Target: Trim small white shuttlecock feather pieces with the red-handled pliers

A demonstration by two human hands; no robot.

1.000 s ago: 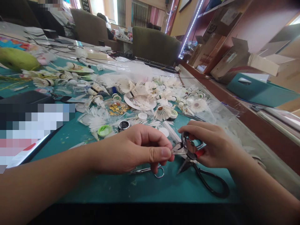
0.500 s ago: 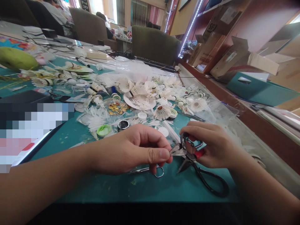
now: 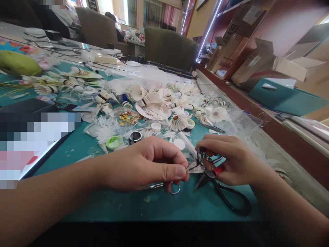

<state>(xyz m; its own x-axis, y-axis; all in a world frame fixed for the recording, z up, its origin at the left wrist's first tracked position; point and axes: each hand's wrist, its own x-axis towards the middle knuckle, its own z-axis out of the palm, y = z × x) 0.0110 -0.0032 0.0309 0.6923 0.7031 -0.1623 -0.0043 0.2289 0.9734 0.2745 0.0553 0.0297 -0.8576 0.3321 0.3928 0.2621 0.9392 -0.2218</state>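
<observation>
1. The worktop (image 3: 115, 207) has a smooth, teal, low-sheen surface, flecked with crumbs toward the near edge.
2. The pliers (image 3: 194, 168) show grey metal with a dull shine; their red grip (image 3: 218, 169) looks like smooth plastic.
3. By the near edge, the scissors (image 3: 245, 210) have a smooth, black, faintly glossy handle, while the ring-handled tool (image 3: 175, 188) is bright, polished metal.
4. Mid-worktop, the shuttlecock (image 3: 177, 122) has a ribbed, feathery skirt, and the gold pieces (image 3: 128, 118) gleam like metal.
5. Toward the far edge, the bag (image 3: 146, 72) is thin, crinkled, translucent plastic.
6. Beyond the right edge, the carton (image 3: 245, 68) is matt brown cardboard.
</observation>
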